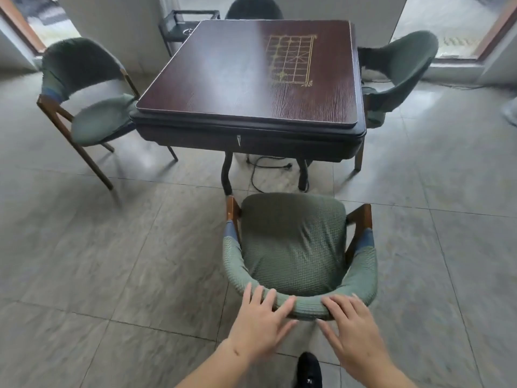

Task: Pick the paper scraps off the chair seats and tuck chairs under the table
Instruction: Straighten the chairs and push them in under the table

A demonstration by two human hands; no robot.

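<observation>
Dark wood desk (246, 71) sits well ahead of both hands, near chair (293, 247) between. No paper scraps visible on its seat. Left hand (260, 326) and right hand (352, 329) spread flat on the backrest: push evenly, straight, legs clearing the cord (260, 169).

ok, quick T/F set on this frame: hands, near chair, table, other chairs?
1. Both hands rest on the near chair's backrest. True: left hand and right hand lie on its top edge, fingers fairly straight.
2. The near chair is tucked under the table. False: it stands clear of the table, bare floor between.
3. A paper scrap lies on the near chair's seat. False: none shows there.
4. A grid pattern marks the tabletop. True.
5. The left chair lies tipped over. False: it stands upright.
</observation>
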